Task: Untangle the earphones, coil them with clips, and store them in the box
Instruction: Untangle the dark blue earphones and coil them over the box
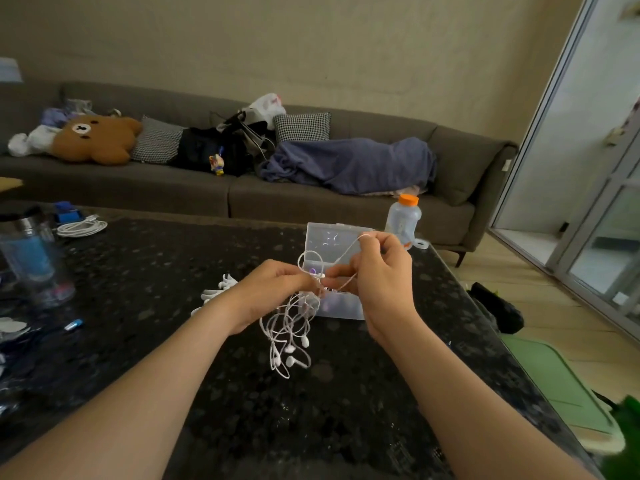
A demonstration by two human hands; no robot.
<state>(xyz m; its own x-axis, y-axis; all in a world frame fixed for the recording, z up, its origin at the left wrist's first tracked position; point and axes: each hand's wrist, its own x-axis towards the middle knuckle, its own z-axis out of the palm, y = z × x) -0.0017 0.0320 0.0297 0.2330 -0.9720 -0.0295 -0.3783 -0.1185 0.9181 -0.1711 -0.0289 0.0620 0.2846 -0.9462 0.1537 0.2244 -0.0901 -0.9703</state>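
Both hands are raised above the dark speckled counter (pixel 156 271), close together with their fingertips almost meeting, and each is closed on the white earphones (pixel 291 336). The left hand (pixel 273 292) has its fingers curled inward and pinches the knotted part of the cord at its fingertips. From that pinch the rest of the tangle hangs below the hand in loose loops, and the earbuds at the bottom rest on or just above the counter; which of the two cannot be told. The right hand (pixel 379 282) is also curled. Its upper fingers pinch a single strand at the top of the hand, and that strand runs taut down and across to the left hand's fingertips. Its lower fingers close on the cord just beside the left hand's pinch. A small loop of cord stands up between the two hands. The clear plastic box (pixel 329 240) sits on the counter directly behind the hands with its lid open, and the right hand hides part of it. A few small white clips (pixel 216 292) lie on the counter just beside the left wrist, on its outer side. Beyond the right hand stands a bottle (pixel 403 218) with an orange cap.
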